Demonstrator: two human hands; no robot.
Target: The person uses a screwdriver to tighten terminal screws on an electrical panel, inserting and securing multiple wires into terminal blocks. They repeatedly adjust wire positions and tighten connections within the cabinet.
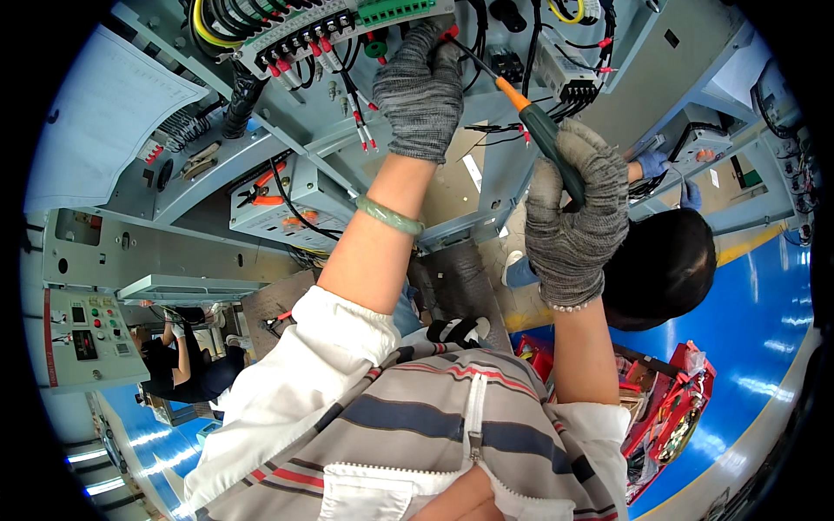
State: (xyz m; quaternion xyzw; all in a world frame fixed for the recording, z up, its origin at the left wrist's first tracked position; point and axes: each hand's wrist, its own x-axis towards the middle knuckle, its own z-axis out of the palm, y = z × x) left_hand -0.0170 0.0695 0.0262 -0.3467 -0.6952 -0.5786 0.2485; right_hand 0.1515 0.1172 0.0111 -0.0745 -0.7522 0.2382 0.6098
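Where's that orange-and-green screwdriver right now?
In the head view, the screwdriver is right of centre in the upper half, held in the gloved right hand, its shaft slanting up and left toward the gloved left hand.

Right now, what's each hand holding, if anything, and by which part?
The right hand holds a screwdriver by its green handle; whether the left hand holds anything is unclear.

Two grey-gloved hands [420, 97] [580, 213], one screwdriver [537, 122], one green bangle [387, 216].

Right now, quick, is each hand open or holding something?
Left hand: fingers up by the terminal strip; can't tell if they hold anything.
Right hand: closed, holding a screwdriver.
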